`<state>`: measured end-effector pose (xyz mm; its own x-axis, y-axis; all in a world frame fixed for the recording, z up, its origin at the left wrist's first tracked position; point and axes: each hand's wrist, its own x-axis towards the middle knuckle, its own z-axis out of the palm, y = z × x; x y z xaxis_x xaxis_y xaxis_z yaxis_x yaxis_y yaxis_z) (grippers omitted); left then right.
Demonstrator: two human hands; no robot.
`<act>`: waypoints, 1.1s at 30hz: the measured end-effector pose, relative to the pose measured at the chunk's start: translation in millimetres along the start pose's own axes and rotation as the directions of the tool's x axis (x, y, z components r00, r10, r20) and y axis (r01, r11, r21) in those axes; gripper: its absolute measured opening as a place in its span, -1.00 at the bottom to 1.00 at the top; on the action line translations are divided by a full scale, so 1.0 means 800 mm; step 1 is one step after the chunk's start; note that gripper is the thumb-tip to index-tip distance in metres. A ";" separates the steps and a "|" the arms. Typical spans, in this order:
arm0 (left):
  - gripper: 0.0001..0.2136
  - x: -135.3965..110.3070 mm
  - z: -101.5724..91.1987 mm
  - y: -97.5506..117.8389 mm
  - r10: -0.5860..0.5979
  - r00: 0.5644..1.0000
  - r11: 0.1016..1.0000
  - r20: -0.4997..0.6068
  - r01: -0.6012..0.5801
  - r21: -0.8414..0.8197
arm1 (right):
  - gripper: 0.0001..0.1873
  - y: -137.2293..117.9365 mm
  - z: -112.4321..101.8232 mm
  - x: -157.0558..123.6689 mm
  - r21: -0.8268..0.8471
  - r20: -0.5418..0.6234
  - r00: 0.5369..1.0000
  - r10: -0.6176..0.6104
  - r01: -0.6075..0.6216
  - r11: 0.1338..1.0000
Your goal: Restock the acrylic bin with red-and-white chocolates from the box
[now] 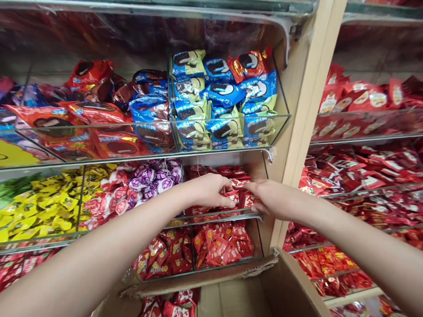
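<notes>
Both of my hands reach into a glass-fronted shelf compartment of small red-and-white wrapped packets [239, 183]. My left hand [212, 191] comes in from the left, with its thumb and fingers bent around red packets there. From the right, my right hand [267, 196] faces it, thumb below and fingers above, closed on red packets. The fingertips of the two hands are a short gap apart. Below them stands an open cardboard box [241, 296] with torn flap edges. Several red-and-white packets [178, 312] lie in its left part.
Blue and green biscuit packs [224, 94] fill the shelf above. Purple-wrapped candies [151, 179] and yellow packets [39, 208] lie left of my hands. Orange-printed red packets [224, 244] are underneath. A wooden upright [300, 106] stands on the right, with more red packets beyond.
</notes>
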<state>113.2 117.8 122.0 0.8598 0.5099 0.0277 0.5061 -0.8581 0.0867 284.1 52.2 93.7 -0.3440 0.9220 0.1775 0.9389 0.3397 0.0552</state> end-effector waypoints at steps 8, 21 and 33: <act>-0.53 -0.006 0.001 0.003 0.023 0.999 0.999 -0.037 -0.022 0.024 | -0.53 -0.011 0.005 -0.012 -0.040 -0.139 0.990 0.037 -0.043 0.998; -0.59 -0.020 0.017 -0.013 -0.020 0.993 0.998 -0.114 0.014 -0.057 | -0.85 -0.014 0.016 0.031 -0.097 -0.230 0.966 -0.121 0.101 0.990; -0.69 -0.027 0.010 -0.012 0.008 0.997 0.996 -0.075 -0.015 -0.087 | -0.78 -0.014 0.010 0.017 0.013 -0.187 0.976 -0.107 0.112 0.994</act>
<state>90.5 114.3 112.6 0.8564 0.5059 0.1032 0.4856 -0.8571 0.1723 269.0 62.6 87.5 -0.4350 0.8291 0.3512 0.8944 0.4431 0.0617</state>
